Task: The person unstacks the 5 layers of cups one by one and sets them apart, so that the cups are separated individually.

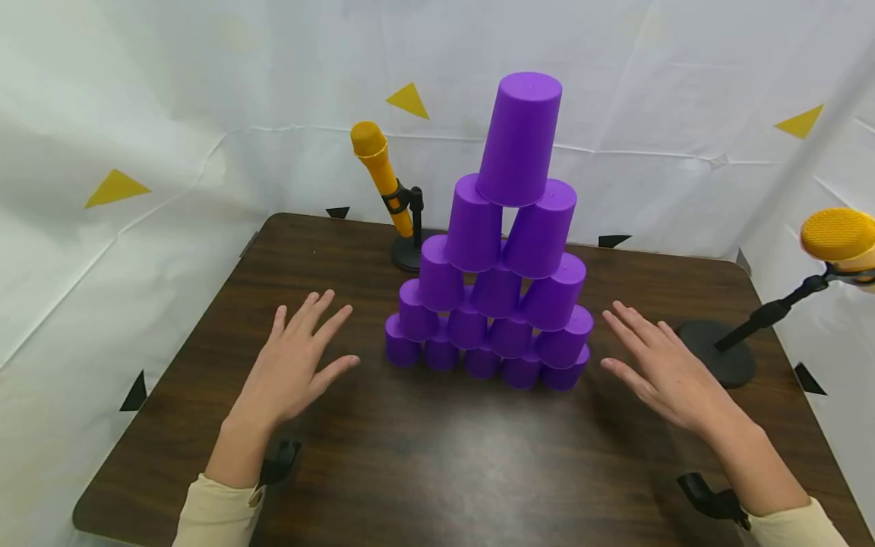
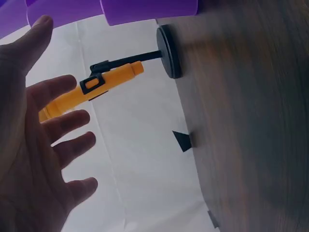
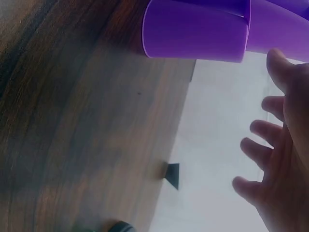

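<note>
Several upside-down purple cups are stacked in a pyramid on the table, with a single cup (image 1: 521,140) at the top. The bottom row, including a cup (image 1: 566,370) at its right end, stands on the wood. My left hand (image 1: 290,365) hovers to the left of the pyramid, fingers spread, holding nothing. To the right of the stack, my right hand (image 1: 666,372) is held with its fingers extended, apart from the cups. The right wrist view shows a bottom cup (image 3: 195,31) beyond the thumb. In the left wrist view, purple cups (image 2: 149,9) cross the top edge.
A yellow microphone (image 1: 383,171) on a black stand (image 1: 408,253) is behind the pyramid, to the left. Another yellow microphone (image 1: 839,234) rises from a round black base (image 1: 718,353) at the right. White sheeting (image 1: 273,68) surrounds the dark wooden table (image 1: 437,456).
</note>
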A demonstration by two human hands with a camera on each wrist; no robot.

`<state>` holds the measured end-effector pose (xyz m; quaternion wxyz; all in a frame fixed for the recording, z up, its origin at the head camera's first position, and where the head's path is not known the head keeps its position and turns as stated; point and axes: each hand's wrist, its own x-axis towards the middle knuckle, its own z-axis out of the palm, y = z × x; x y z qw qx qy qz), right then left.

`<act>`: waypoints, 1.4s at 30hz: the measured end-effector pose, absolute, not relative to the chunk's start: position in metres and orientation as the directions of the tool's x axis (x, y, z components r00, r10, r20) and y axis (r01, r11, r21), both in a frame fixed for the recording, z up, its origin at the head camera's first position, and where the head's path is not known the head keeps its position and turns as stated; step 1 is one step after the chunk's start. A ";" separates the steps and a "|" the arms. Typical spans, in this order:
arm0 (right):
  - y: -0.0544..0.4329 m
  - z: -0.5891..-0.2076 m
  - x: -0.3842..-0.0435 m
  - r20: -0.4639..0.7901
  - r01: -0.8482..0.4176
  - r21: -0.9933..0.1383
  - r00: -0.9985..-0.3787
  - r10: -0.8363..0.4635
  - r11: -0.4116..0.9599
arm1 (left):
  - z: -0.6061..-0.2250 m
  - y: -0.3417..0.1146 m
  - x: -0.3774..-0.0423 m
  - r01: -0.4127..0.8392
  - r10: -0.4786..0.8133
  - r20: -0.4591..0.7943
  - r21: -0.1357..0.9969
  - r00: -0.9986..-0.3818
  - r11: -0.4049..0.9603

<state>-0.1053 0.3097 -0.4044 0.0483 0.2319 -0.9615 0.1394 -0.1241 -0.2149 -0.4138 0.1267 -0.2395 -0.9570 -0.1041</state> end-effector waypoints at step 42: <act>0.276 -0.480 -0.115 0.154 -0.302 -0.711 -0.948 -0.278 0.635 | -0.181 -0.033 -0.189 0.685 0.444 0.567 0.710 -0.694 0.164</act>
